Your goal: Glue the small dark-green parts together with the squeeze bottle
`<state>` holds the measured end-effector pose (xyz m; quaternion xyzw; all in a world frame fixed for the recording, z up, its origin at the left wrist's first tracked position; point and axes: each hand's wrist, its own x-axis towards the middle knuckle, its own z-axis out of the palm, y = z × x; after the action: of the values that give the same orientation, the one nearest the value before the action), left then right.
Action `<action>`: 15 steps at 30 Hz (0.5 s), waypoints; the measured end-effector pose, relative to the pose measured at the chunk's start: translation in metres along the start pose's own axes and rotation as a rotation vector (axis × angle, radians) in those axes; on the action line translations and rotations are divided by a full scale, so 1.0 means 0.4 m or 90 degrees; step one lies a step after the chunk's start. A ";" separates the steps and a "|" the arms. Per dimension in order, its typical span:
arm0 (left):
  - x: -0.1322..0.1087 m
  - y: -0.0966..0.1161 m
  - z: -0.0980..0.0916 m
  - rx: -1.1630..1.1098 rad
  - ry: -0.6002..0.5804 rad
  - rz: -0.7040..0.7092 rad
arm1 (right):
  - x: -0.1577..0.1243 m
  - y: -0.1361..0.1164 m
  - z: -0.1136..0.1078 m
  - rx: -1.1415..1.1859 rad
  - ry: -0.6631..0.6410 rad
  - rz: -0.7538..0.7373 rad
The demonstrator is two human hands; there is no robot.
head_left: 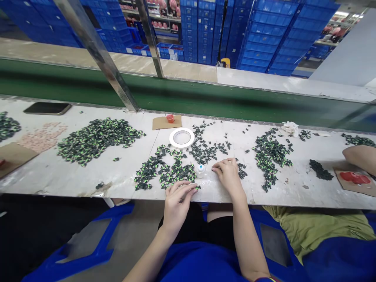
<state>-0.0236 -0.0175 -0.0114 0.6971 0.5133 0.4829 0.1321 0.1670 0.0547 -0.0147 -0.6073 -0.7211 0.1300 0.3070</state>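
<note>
One white bottle [200,170] between left hand [179,194] and right hand [229,174] — can't tell either's grip | tape roll [181,147] behind it, green-black heap [179,172] left | open tabletop [208,190] to front edge [216,201]

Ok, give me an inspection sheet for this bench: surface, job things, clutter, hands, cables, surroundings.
Surface: pale worktop, scuffed, stained near the front edge.
Job things: green-and-black pieces and dark pieces in loose piles; white bottle with blue tip, between the hands.
Clutter: white ring, crumpled tissue, phone-like slab.
Left hand: fingers at a green-tipped piece; grip unclear.
Right hand: fingers bent beside the bottle; contents unclear.
Cables: nothing seen on the worktop.
Surroundings: stacked blue crates; another person's arm at far right.
</note>
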 end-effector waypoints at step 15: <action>0.010 0.045 0.043 -0.048 0.002 -0.021 | -0.150 -0.154 -0.040 0.532 0.087 0.246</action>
<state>0.0008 -0.0164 -0.0056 0.6821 0.5068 0.5005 0.1654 0.1322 -0.0196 0.0154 -0.5621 -0.4584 0.4242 0.5423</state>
